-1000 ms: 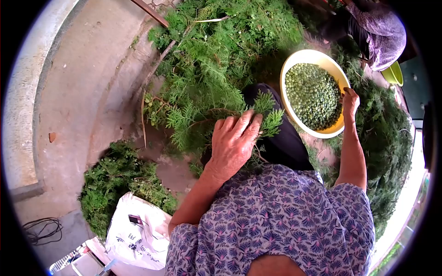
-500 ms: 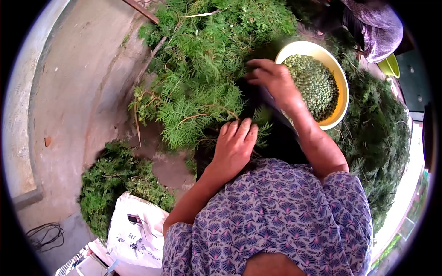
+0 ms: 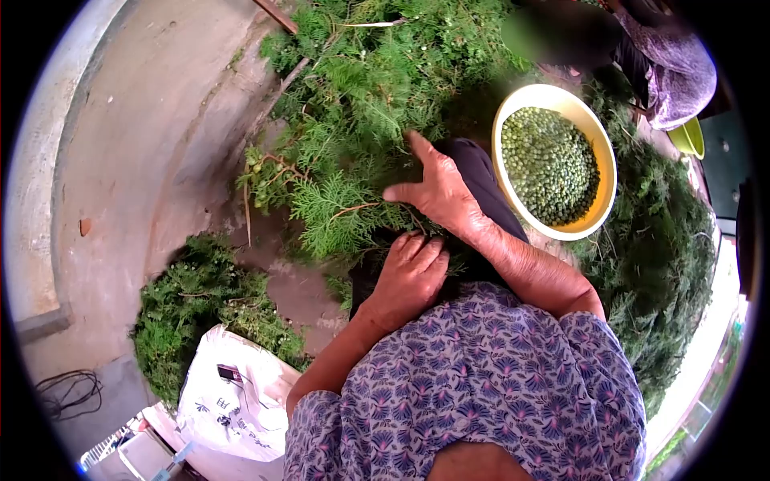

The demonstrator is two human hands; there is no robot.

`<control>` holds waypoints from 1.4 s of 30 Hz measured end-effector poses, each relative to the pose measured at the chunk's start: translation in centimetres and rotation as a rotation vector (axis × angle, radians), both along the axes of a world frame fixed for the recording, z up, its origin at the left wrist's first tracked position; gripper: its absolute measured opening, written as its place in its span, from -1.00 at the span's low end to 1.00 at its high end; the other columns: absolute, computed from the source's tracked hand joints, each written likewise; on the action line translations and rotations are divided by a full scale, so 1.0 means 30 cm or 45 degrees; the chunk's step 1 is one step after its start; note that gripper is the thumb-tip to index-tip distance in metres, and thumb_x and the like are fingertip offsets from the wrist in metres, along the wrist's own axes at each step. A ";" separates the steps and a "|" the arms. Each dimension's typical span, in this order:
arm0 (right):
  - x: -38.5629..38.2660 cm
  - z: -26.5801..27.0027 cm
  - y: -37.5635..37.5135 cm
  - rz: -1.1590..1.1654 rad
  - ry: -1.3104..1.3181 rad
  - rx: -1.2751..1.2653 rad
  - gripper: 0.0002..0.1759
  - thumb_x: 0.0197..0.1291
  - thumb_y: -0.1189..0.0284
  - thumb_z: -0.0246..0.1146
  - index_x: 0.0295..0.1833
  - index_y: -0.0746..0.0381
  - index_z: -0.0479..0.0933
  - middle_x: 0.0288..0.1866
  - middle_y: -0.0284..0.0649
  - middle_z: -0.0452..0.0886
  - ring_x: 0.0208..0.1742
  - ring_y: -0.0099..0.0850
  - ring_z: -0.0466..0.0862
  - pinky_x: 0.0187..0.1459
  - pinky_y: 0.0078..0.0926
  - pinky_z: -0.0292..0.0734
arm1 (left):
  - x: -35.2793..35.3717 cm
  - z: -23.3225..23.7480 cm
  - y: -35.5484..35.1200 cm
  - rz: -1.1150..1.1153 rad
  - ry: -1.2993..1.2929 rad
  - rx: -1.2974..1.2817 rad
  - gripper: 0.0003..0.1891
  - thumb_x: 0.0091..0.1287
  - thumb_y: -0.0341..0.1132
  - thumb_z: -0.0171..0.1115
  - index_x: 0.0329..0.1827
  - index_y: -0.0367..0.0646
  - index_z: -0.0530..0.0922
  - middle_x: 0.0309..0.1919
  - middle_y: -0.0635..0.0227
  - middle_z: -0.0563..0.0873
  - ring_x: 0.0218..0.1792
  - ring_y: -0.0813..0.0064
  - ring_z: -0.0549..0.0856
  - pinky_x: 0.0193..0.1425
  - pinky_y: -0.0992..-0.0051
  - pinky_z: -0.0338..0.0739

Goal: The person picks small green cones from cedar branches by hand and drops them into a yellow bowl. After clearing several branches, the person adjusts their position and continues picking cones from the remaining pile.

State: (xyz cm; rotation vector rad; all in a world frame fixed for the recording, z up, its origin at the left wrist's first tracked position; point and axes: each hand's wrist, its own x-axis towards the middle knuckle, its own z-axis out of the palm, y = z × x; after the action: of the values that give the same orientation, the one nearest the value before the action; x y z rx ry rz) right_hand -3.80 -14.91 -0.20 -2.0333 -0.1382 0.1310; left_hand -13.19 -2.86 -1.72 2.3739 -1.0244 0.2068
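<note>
My left hand (image 3: 409, 272) is curled around the stem end of a green conifer branch (image 3: 341, 208) low in front of my body. Just above and to its right, my right hand (image 3: 439, 188) reaches over the branch with thumb and forefinger spread and nothing visible between them. A pale yellow basin (image 3: 609, 160) holding many small green cones (image 3: 545, 160) stands to the right of my right hand, beside my dark-clothed knee (image 3: 481, 172).
Cut greenery (image 3: 385, 72) is heaped ahead, with more (image 3: 650, 240) at the right and a smaller pile (image 3: 192, 305) at the left. A white sack (image 3: 233, 401) lies lower left. Another person (image 3: 674, 64) is at the upper right near a yellow-green container (image 3: 687, 138).
My right hand has moved left and down from beside the basin to over the branch. My left hand keeps its hold. The whole view has shifted slightly.
</note>
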 end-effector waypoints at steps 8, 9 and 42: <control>-0.045 -0.001 -0.018 -0.012 0.298 0.165 -0.31 -0.09 0.39 0.39 0.16 0.46 0.33 -0.04 0.00 0.52 -0.08 -0.40 0.56 -0.04 -0.55 0.46 | -0.002 0.040 -0.025 -0.064 -0.058 -0.033 -0.66 0.02 -0.24 0.30 -0.20 -0.28 0.55 -0.11 0.17 0.57 -0.12 0.26 0.56 -0.01 0.30 0.43; -0.053 0.038 -0.025 0.000 0.289 0.167 -0.31 -0.09 0.39 0.39 0.16 0.46 0.33 -0.04 0.00 0.52 -0.08 -0.40 0.56 -0.04 -0.55 0.46 | -0.001 0.057 -0.023 -0.054 -0.067 -0.028 -0.66 0.02 -0.24 0.30 -0.20 -0.28 0.55 -0.11 0.17 0.57 -0.12 0.26 0.56 -0.01 0.30 0.43; 0.137 0.029 -0.113 -0.192 -0.869 0.057 -0.61 -0.03 0.61 0.27 -0.01 0.26 0.44 -0.11 -0.06 0.56 -0.10 -0.10 0.58 -0.12 -0.36 0.51 | 0.530 0.230 0.198 1.080 0.655 -1.833 -0.53 0.25 -0.10 0.19 0.06 -0.29 0.44 -0.05 0.17 0.57 -0.11 0.39 0.58 -0.04 0.39 0.51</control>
State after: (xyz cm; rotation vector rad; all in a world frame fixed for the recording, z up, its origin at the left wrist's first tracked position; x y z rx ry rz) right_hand 0.30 -18.30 0.67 -1.9605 -0.4063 -0.6603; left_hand 2.72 3.09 5.19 1.1926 0.4170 0.4117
